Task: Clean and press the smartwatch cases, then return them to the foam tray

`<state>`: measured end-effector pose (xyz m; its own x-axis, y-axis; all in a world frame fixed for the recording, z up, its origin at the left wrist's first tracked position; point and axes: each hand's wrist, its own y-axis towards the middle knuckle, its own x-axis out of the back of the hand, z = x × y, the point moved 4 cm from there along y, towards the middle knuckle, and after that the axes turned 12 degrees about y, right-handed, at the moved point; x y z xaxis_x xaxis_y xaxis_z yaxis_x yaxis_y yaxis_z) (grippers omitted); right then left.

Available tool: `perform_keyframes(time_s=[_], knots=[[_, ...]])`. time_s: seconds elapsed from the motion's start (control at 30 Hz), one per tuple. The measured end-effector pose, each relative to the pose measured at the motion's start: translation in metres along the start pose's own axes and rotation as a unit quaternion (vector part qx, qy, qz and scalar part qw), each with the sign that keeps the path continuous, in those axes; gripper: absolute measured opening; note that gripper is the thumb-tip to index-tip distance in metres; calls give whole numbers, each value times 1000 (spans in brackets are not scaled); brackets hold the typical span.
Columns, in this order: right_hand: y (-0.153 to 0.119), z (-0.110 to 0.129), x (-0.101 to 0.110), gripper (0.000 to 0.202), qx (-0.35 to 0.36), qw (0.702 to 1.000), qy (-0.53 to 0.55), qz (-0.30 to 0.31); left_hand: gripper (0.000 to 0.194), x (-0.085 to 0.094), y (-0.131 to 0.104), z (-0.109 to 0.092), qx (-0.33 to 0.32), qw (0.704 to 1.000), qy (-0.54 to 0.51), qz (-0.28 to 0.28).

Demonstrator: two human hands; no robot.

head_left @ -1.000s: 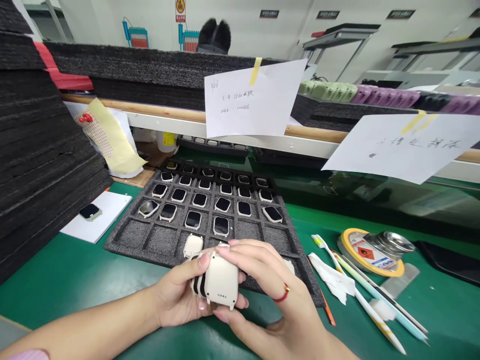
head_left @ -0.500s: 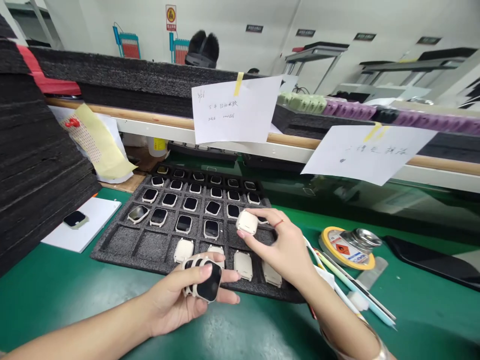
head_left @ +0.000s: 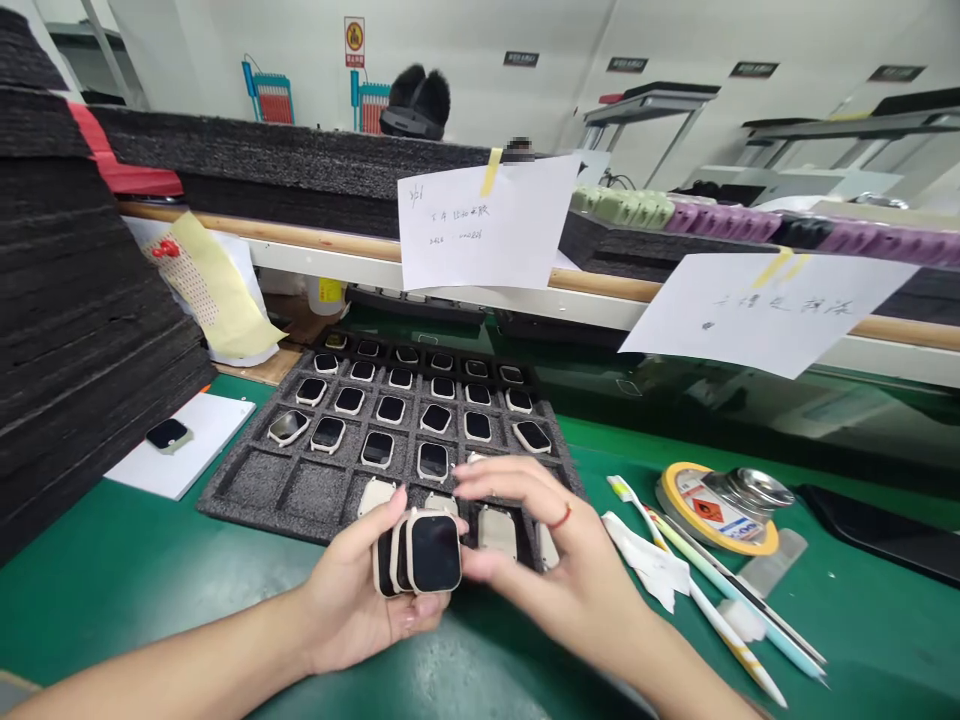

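Several cream-framed watch bodies with black screens are fanned out in my left hand, the thumb at their upper left edge and the fingers beneath. My right hand is just right of them, thumb and fingers apart, its thumb tip close to the frontmost watch; nothing shows in its grasp. Both hands are over the front of a black foam tray. Rows of watches lie screen up in its compartments. Along the front row, others lie pale back up, one partly behind my right hand.
A watch lies on white paper at left, beside stacked black foam. A toothbrush, a white cloth, a tape roll with a metal-topped container and a dark phone-like object lie at right.
My right hand has moved down and toward my left hand, and the watch it held is out of its fingers. A watch now shows screen up at the tray's right side. The view has shifted slightly.
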<state>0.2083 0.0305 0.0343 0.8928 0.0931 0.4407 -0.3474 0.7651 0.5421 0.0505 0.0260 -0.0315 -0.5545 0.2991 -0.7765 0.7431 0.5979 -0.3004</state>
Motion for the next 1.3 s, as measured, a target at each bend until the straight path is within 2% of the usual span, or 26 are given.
perform_keyframes(time_s=[0.07,0.13,0.23,0.53,0.63,0.7,0.83,0.93,1.03,1.17,1.23,1.3], knots=[[-2,14,-11,40,29,998,4,47,55,1,2,1,10,1000,-2,10],[-4,19,-17,31,37,997,-15,63,54,2,3,2,10,1000,-8,17],[-6,18,-21,13,34,998,-26,44,42,3,5,0,0,1000,-27,12],[-8,28,-22,11,107,992,-59,-23,38,0,1,-2,20,999,-44,9],[-5,26,-19,10,83,995,-29,-51,41,0,2,-3,19,999,-24,14],[-4,23,-14,11,48,994,36,-92,42,-1,2,-3,15,1000,-8,16],[-7,14,-3,14,-48,955,205,-208,43,-2,1,-5,3,1000,1,21],[-9,11,0,14,-73,940,236,-237,39,-3,1,-6,-3,999,-2,38],[-8,10,-4,5,-65,954,229,-185,36,-4,1,-7,-5,998,-8,57],[-8,10,-17,52,-57,983,163,-57,37,-3,0,-6,0,997,-15,71],[-8,11,-22,62,-43,992,114,-21,38,-2,-1,-6,-1,997,-14,73],[-9,11,-25,60,-28,996,89,-8,37,-3,-1,-5,1,996,-14,83]])
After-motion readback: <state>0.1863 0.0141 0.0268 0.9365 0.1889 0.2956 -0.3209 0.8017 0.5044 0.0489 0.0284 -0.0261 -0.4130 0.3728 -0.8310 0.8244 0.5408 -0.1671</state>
